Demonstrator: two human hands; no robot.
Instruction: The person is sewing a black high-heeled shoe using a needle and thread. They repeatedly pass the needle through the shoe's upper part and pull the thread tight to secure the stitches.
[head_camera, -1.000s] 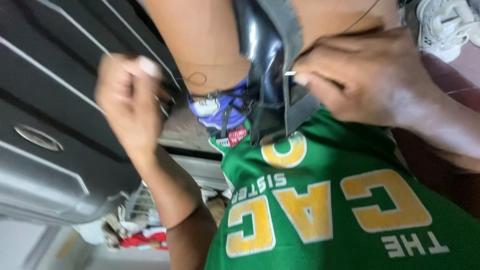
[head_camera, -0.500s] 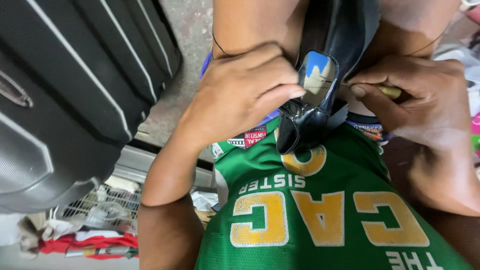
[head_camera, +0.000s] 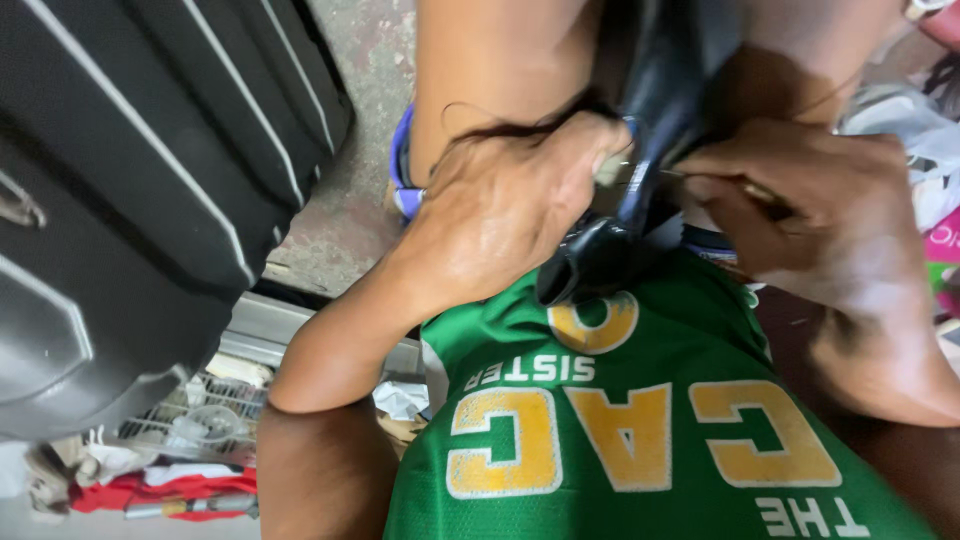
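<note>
Both hands (head_camera: 500, 215) perhaps gripping black shoe (head_camera: 640, 150)

Both hands (head_camera: 500, 220) close together, fingers (head_camera: 715, 190) pinched.

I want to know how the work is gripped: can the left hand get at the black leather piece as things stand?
Probably yes: the left hand already lies against the black leather piece, its fingers curled at the edge, with nothing between them. The right hand pinches the other side.
</note>
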